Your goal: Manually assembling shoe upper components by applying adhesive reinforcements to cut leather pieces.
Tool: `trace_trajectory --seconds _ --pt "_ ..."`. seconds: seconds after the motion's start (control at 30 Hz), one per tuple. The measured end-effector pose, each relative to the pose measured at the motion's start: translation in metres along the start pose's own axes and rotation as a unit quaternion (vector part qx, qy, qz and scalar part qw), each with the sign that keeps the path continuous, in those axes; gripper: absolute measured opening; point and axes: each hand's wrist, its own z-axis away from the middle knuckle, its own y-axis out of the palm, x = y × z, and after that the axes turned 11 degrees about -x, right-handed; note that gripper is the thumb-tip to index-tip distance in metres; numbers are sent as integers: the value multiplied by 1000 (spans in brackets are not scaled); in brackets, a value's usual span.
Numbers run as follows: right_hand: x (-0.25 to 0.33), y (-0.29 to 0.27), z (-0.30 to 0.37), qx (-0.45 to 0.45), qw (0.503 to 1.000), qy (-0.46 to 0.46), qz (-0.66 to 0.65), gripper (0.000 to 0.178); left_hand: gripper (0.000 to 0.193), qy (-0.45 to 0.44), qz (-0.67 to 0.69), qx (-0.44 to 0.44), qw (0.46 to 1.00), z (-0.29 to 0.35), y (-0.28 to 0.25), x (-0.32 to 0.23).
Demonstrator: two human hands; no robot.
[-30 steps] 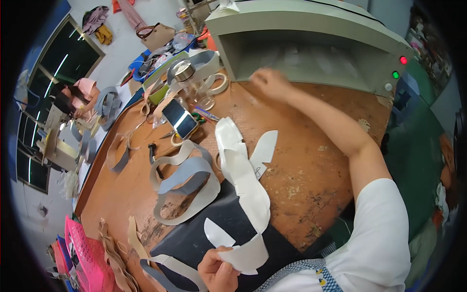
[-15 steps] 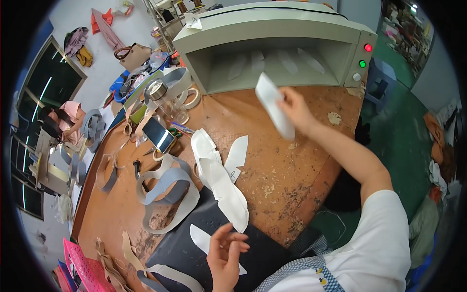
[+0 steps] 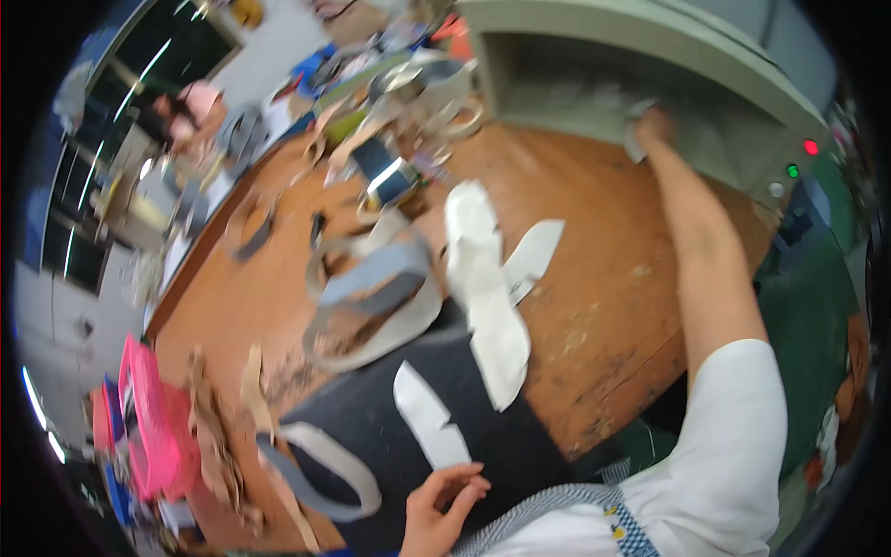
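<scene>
My right hand (image 3: pixel 655 130) reaches into the mouth of a pale grey box-shaped machine (image 3: pixel 585 20). It grips a thin white cut piece (image 3: pixel 637 141), partly hidden by the hand and blurred. Other pale pieces inside the machine are smeared by motion. My left hand (image 3: pixel 444 506) is low over a black mat (image 3: pixel 362 408), its fingers loosely bent and apart, holding nothing. Its fingertips come close to the lower end of a single white notched piece (image 3: pixel 429 418); whether they touch is unclear. Beyond the mat lies a stack of white pieces (image 3: pixel 487 297), with one loose white piece (image 3: pixel 535 255) beside it.
Grey and beige strips (image 3: pixel 380 288) lie coiled left of the stack. A phone (image 3: pixel 385 174), tape rolls (image 3: pixel 461 119) and clutter stand farther back. A pink basket (image 3: pixel 158 432) is at the left edge. Another person (image 3: pixel 190 111) sits at the far left. The machine carries red and green lights (image 3: pixel 810 148).
My right hand has carried the white piece from in front of the machine into its opening. The view has swung, shifting the scene. My left hand now appears by the single piece's lower end.
</scene>
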Motion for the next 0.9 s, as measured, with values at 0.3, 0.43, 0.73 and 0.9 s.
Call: trace_trajectory --seconds 0.3,0.43,0.73,0.9 --pt "43 -103 120 -10 897 -279 -342 30 25 0 14 61 998 12 -7 10" --pt "73 -234 291 220 784 -305 -494 18 22 108 -128 -148 975 16 -18 36" --pt "81 -313 467 302 726 -207 -582 16 36 285 -338 -392 807 -86 -8 44" --pt "59 -312 482 346 744 -158 -549 17 24 247 -162 -314 903 -90 -12 40"
